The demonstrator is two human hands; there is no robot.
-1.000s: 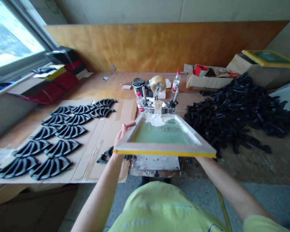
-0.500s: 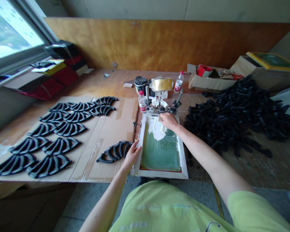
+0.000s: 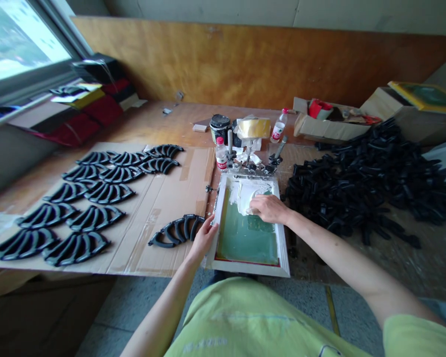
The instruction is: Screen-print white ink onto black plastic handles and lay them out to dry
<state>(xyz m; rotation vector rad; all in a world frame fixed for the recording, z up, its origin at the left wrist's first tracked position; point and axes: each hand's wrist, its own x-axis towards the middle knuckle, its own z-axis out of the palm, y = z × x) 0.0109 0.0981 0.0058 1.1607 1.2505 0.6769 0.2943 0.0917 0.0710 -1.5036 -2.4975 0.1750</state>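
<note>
A white-framed printing screen [image 3: 284,238] with green mesh lies flat in front of me, hinged to a clamp [image 3: 250,166] at its far end. White ink [image 3: 243,191] is spread over the far part of the mesh. My right hand [image 3: 269,208] rests on the mesh at the near edge of the ink, fingers closed over a small tool I cannot make out. My left hand [image 3: 204,238] grips the frame's left rail. A black curved plastic part [image 3: 176,230] lies just left of that hand.
Rows of black curved parts [image 3: 85,198] lie on cardboard [image 3: 156,208] to the left. A big heap of black parts [image 3: 364,181] fills the right. Behind the clamp stand a small bottle [image 3: 221,154], a black tin [image 3: 220,126], a tape roll [image 3: 253,128] and cardboard boxes [image 3: 327,128].
The screen, held raised a second ago, now lies flat. My right hand went to the ink at the far end and has drawn back toward me across the mesh.
</note>
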